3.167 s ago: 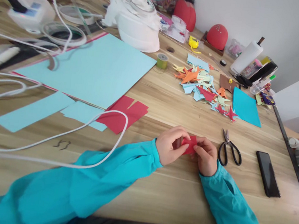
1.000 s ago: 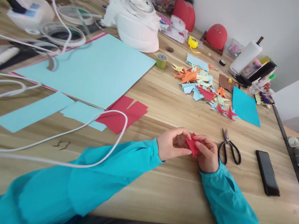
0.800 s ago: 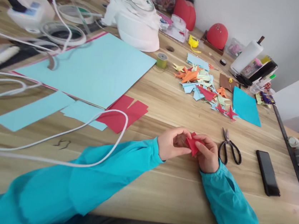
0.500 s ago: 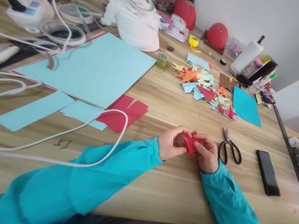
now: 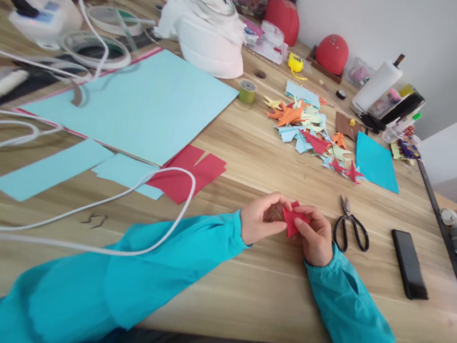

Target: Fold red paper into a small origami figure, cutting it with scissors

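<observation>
A small folded piece of red paper (image 5: 293, 223) is held just above the wooden table between both hands. My left hand (image 5: 263, 217) pinches its left side with thumb and fingers. On the other side, my right hand (image 5: 317, 235) grips it, the thumb pressed on its face; the fingers hide part of the folds. Black-handled scissors (image 5: 345, 220) lie slightly open just right of my right hand. Red paper sheets (image 5: 195, 176) rest to the left, and beyond the hands is a pile of folded paper cranes (image 5: 300, 119) in several colours.
Large light-blue sheets (image 5: 145, 107) and a light-blue strip (image 5: 51, 168) lie at left, with a white cable (image 5: 187, 200) looping across. A phone (image 5: 410, 265) lies at right. Further back are a thread spool (image 5: 247, 92), a blue paper stack (image 5: 377, 162) and a yellow tape measure (image 5: 295, 63).
The red paper has turned slightly in my fingers, and my left thumb has shifted a little. Both arms stay nearly in place.
</observation>
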Available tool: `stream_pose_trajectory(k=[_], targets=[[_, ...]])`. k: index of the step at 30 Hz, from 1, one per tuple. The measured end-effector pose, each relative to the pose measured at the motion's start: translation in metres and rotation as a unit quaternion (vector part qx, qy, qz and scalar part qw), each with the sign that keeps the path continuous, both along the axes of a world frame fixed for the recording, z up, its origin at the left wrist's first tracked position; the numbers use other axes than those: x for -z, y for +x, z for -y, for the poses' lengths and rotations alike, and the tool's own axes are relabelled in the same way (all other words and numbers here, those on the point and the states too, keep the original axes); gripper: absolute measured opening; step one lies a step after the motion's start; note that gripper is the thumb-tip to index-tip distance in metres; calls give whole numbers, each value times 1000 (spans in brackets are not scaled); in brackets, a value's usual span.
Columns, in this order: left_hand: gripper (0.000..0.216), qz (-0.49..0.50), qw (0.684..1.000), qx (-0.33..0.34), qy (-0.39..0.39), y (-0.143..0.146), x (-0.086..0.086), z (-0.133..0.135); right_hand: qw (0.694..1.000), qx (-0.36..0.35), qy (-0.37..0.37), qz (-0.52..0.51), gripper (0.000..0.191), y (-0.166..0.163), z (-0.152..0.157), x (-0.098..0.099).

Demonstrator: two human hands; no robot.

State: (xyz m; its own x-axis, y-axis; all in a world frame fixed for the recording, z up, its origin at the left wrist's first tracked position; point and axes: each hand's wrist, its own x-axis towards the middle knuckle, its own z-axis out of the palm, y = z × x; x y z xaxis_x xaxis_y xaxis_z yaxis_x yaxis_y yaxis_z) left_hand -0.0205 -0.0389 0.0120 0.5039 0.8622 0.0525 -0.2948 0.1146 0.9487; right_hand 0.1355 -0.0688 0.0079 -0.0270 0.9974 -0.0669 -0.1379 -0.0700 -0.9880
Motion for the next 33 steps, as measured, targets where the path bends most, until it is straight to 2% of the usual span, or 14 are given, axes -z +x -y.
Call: stream_pose_trajectory(k=[14,24,33], targets=[[27,-4,1000,1,-8,1,0,0,1000,-3,8,1,19,0,0,2],[16,-76,994,-52,51,2,-2,0,1000,-14,13,17,21,0,0,1],[15,-89,990,-93,52,0,1,-2,997,-30,69,18,45,-2,-2,-2]])
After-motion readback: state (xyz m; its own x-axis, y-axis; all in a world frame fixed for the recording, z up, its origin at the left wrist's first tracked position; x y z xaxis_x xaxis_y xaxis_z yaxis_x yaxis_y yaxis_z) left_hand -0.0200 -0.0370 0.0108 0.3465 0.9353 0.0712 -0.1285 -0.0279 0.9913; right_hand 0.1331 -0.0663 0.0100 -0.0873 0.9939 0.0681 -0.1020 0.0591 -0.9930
